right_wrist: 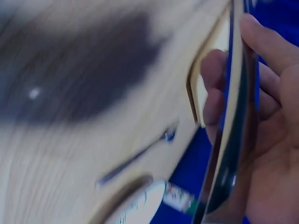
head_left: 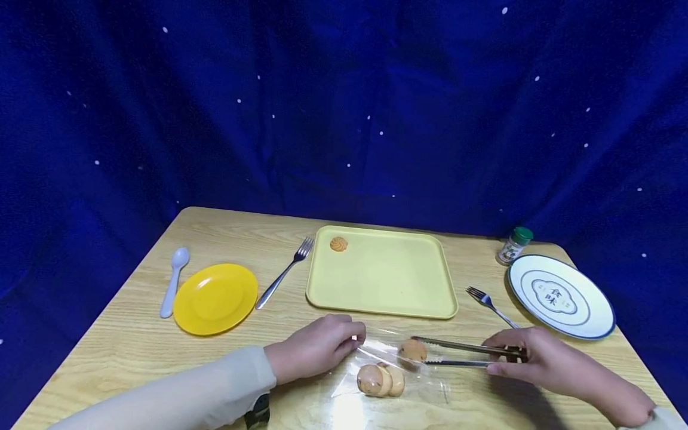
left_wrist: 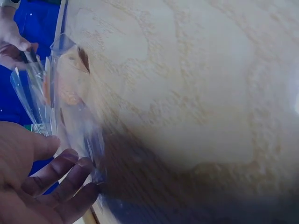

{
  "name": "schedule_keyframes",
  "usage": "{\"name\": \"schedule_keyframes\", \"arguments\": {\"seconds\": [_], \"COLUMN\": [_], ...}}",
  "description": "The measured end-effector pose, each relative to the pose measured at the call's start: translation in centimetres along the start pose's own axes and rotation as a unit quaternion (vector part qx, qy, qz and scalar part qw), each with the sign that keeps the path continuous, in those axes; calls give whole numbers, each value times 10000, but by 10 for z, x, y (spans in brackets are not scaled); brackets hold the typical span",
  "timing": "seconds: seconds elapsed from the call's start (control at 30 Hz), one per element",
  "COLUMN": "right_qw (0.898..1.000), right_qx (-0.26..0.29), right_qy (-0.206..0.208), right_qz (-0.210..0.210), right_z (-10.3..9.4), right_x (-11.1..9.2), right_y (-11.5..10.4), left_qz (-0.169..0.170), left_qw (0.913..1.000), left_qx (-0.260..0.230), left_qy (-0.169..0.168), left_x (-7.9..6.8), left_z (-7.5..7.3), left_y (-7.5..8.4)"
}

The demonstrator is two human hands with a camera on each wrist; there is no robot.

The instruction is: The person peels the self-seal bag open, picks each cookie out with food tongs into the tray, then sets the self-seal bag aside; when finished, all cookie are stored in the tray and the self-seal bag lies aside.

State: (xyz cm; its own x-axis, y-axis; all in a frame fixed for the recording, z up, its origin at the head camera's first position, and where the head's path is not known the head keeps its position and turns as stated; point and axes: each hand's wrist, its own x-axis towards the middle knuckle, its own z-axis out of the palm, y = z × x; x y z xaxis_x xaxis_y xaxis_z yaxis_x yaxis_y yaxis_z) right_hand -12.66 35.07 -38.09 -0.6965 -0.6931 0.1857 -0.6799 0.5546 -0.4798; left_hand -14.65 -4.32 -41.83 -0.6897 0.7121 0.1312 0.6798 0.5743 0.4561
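My left hand (head_left: pixel 321 347) pinches the edge of a clear plastic bag (head_left: pixel 430 391) lying at the front of the table. Inside the bag several round, dark-flecked cookies (head_left: pixel 369 380) overlap one another. Metal tongs (head_left: pixel 457 344) are held in my right hand (head_left: pixel 532 357), their tips reaching to the bag from the right. Between those tips sits one cookie (head_left: pixel 412 352), behind the film's glare. In the left wrist view, thumb and fingertips meet at the crumpled bag (left_wrist: pixel 93 140). The right wrist view shows the tongs (right_wrist: pixel 233 140) running along the fingers and palm.
Behind the bag, a pale yellow tray (head_left: pixel 387 275) bears one swirled cookie (head_left: pixel 338 243). To the left lie a fork (head_left: pixel 285 272), a yellow plate (head_left: pixel 216 298) and a light spoon (head_left: pixel 173 280). Another fork (head_left: pixel 491 306), a white plate (head_left: pixel 583 301) and a green-capped shaker (head_left: pixel 514 246) are at right.
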Motion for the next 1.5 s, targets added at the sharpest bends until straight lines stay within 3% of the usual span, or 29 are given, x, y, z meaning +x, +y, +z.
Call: {"name": "schedule_keyframes", "arguments": {"seconds": [0.27,0.37,0.47,0.57,0.77,0.97,1.17,1.5], "right_qw": [9993,9982,9941,9883,9860,9780,9758,9743], "right_qx": [175,-139,-658,-1113,-1122,-1169,-1096,-853], "right_qy": [-22,217,546,696,412,321,151,19], "right_qz": [341,542,667,780,1160,1700,1888,2085], "right_z": [-46,-58,-64,-59,-30,-4,10,12], "right_x": [-22,-13,10,42,107,149,166,169], "right_y": [13,17,20,26,41,52,56,56], "left_qz": [5,-11,-23,-47,-78,-85,-102,-164], "left_qw": [10000,10000,10000,10000,10000,10000,9999,9998], "left_qx": [53,63,40,28,38,49,77,139], "left_qy": [34,18,4,6,11,-16,-15,-31], "left_x": [0,0,1,2,2,3,3,1], "left_z": [-1,-1,-1,1,2,1,1,0], "left_y": [0,0,2,3,3,3,3,2]}}
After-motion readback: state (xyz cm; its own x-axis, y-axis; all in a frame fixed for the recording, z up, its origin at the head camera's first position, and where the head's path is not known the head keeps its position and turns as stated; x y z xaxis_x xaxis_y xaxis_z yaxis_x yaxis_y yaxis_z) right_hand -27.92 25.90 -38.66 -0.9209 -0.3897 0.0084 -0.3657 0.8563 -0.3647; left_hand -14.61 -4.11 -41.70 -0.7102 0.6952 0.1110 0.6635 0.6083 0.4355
